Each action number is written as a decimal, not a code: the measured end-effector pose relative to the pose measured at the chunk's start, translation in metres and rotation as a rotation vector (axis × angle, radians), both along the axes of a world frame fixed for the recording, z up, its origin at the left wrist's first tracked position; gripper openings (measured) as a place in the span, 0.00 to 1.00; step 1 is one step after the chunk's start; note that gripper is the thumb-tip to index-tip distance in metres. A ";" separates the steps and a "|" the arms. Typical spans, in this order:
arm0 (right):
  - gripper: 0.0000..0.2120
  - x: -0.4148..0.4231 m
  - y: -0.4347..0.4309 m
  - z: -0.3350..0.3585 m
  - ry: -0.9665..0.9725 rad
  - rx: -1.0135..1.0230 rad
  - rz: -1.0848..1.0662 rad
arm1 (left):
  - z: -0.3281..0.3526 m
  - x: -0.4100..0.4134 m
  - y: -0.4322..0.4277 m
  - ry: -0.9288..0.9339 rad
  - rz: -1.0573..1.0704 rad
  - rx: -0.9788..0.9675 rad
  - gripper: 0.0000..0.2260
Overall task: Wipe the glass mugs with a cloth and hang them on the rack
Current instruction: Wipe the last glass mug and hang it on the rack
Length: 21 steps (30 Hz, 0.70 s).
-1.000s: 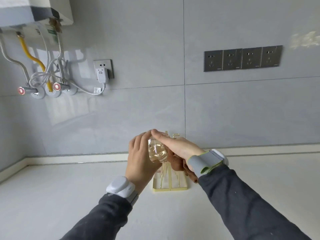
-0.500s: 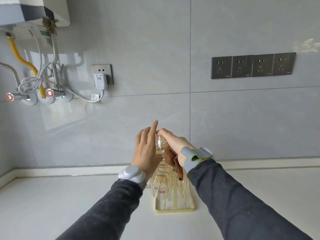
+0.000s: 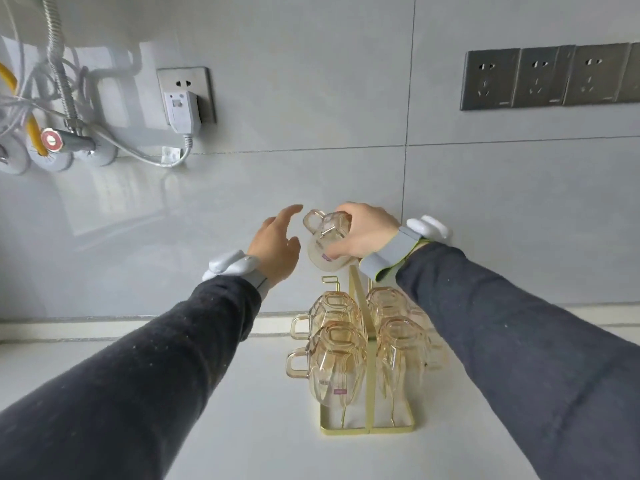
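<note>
Amber mug (image 3: 327, 239) gripped by right hand (image 3: 369, 233); left hand (image 3: 277, 245) open, just beside; seat mouth-down on free peg (image 3: 329, 279), clear of hung mugs (image 3: 337, 362).

Place: we are in a home kitchen.
Wall (image 3: 277, 168): we see grey tiles (image 3: 502, 209), plug sockets (image 3: 542, 77) and water pipes (image 3: 64, 74).
Counter (image 3: 259, 427): we see a mug rack (image 3: 367, 431).

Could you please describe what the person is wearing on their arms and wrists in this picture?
Both arms wear long dark charcoal sleeves flecked with pale lint: left sleeve, right sleeve. Each wrist carries a grey strap with a rounded white pod: the left wristband, and the right wristband, which shows a yellow-green edge. The left hand and right hand are bare, ungloved.
</note>
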State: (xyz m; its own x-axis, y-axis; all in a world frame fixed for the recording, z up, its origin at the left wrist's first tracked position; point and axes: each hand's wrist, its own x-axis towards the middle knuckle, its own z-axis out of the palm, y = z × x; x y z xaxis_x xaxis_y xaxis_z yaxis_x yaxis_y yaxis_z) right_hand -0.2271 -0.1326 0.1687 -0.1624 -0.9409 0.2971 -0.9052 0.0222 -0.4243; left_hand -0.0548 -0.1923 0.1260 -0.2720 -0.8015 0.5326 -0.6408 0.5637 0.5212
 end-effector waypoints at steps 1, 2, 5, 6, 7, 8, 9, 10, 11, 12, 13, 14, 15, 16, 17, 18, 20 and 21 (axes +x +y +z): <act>0.33 -0.001 -0.006 0.001 0.077 0.029 0.034 | 0.000 -0.002 -0.007 -0.026 -0.009 0.001 0.26; 0.36 -0.003 -0.015 -0.001 0.137 0.055 0.071 | -0.003 -0.006 -0.014 -0.046 -0.014 0.001 0.26; 0.42 -0.003 -0.023 -0.001 0.237 0.079 0.167 | -0.005 -0.011 -0.022 -0.089 0.000 -0.018 0.20; 0.42 -0.004 -0.026 -0.002 0.271 0.083 0.187 | -0.008 -0.012 -0.025 -0.126 0.012 -0.031 0.18; 0.41 -0.004 -0.030 -0.002 0.296 0.092 0.208 | -0.011 -0.013 -0.028 -0.159 0.026 -0.043 0.16; 0.40 -0.003 -0.034 -0.004 0.321 0.106 0.224 | -0.016 -0.012 -0.029 -0.192 0.039 -0.059 0.15; 0.39 -0.003 -0.034 -0.003 0.340 0.118 0.238 | -0.018 -0.012 -0.029 -0.217 0.040 -0.079 0.14; 0.38 -0.004 -0.039 -0.007 0.346 0.136 0.250 | -0.025 -0.010 -0.030 -0.246 0.042 -0.104 0.13; 0.37 -0.005 -0.042 -0.010 0.350 0.145 0.261 | -0.030 -0.009 -0.031 -0.267 0.038 -0.130 0.13; 0.36 -0.006 -0.045 -0.014 0.353 0.153 0.269 | -0.036 -0.009 -0.033 -0.282 0.036 -0.148 0.12; 0.35 -0.007 -0.046 -0.016 0.355 0.157 0.274 | -0.038 -0.008 -0.034 -0.297 0.037 -0.148 0.11; 0.35 -0.008 -0.049 -0.020 0.346 0.164 0.269 | -0.041 -0.009 -0.036 -0.299 0.040 -0.142 0.10; 0.36 -0.009 -0.052 -0.022 0.332 0.169 0.263 | -0.043 -0.009 -0.039 -0.292 0.042 -0.126 0.10; 0.37 -0.010 -0.056 -0.026 0.311 0.176 0.252 | -0.046 -0.009 -0.042 -0.283 0.045 -0.112 0.10; 0.38 -0.010 -0.057 -0.028 0.300 0.179 0.239 | -0.047 -0.009 -0.042 -0.278 0.049 -0.102 0.10; 0.38 -0.010 -0.060 -0.031 0.295 0.187 0.225 | -0.050 -0.009 -0.043 -0.276 0.055 -0.091 0.10; 0.37 -0.010 -0.066 -0.036 0.297 0.199 0.211 | -0.055 -0.007 -0.044 -0.278 0.064 -0.061 0.10; 0.36 -0.009 -0.067 -0.037 0.291 0.214 0.209 | -0.057 -0.007 -0.043 -0.274 0.068 -0.043 0.10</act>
